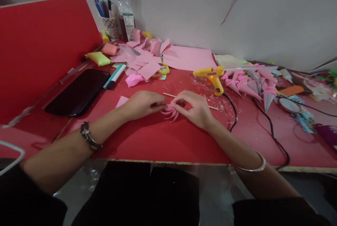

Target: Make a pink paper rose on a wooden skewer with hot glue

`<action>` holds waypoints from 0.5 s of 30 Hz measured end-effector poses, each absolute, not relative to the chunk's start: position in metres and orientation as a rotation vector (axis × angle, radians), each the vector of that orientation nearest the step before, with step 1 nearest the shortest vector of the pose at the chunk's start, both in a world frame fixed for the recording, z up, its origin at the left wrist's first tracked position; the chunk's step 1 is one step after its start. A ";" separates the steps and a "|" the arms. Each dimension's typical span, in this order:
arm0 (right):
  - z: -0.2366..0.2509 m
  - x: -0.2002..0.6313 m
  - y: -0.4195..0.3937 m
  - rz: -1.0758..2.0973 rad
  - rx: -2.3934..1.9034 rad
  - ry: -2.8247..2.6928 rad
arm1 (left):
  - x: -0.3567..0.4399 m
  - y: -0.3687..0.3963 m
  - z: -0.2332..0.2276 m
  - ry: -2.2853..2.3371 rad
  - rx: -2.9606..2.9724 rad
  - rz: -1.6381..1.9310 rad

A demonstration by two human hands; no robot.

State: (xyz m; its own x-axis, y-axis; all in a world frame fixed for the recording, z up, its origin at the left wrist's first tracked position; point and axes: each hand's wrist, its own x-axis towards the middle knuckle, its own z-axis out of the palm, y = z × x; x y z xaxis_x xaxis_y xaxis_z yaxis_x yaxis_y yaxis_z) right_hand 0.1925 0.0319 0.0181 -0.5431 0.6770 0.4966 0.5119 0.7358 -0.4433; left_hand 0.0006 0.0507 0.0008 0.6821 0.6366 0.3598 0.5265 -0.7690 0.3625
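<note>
Nearest the viewer, 2 forearms are seen reaching over the front edge of the red tabletop (158, 141); a dark bracelet (89, 137) is worn on the left wrist and a silver bangle (256, 166) on the right. At the centre of the tabletop, the left hand (142, 104) and the right hand (193, 108) are brought together over a small pink paper flower (170, 112). The grip of each hand is narrow, the fingertips being pinched onto the flower from 9 o'clock and 3 o'clock, with its curled petals fanned out just below them. A thin wooden stick (189, 100) is laid just behind the hands.

At 10 o'clock from the flower, a black phone (79, 92) is laid flat, with a marker pen (114, 76) just beside it. At 1 o'clock, a yellow glue gun (212, 77) is stood on the tabletop, its black cord (233, 112) trailing toward the front edge. At 2 o'clock, a cluster of pink paper cones (247, 85) is gathered.

Farther back, at 12 o'clock, a heap of pink paper pieces (147, 59) is spread. Against the wall (263, 8) at 11 o'clock, a pen cup (111, 26) and a clear bottle (125, 12) are stood touching.
</note>
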 end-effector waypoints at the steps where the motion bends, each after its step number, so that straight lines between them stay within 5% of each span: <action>1: 0.018 0.193 0.032 0.318 -0.886 -2.272 | 0.001 0.051 0.001 0.944 2.668 0.696; 15: 0.018 0.193 0.032 0.360 -0.943 -2.200 | 0.000 0.051 0.001 1.008 2.697 0.770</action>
